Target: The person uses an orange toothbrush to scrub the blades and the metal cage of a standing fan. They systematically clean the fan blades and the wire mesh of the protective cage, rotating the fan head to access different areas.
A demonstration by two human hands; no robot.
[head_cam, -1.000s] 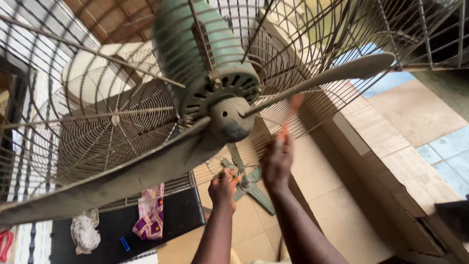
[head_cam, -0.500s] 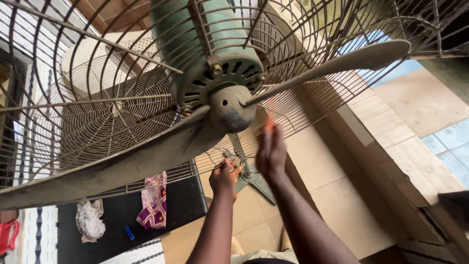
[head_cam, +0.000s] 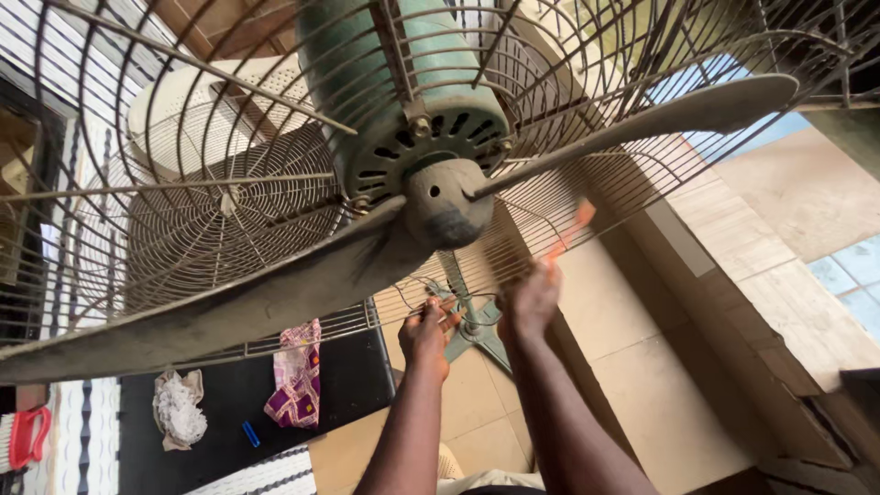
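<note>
Right hand [head_cam: 530,298] has dropped lower and swung its orange tool [head_cam: 570,229] rightward against the fan cage [head_cam: 587,165]. Fingers closed round the tool. Left hand [head_cam: 426,332] grips the cage's near wire rim.

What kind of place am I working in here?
Probably a home porch or informal repair spot: a dusty green metal pedestal fan with its wire guard open, beige tiled floor, and a black table holding rags.
</note>
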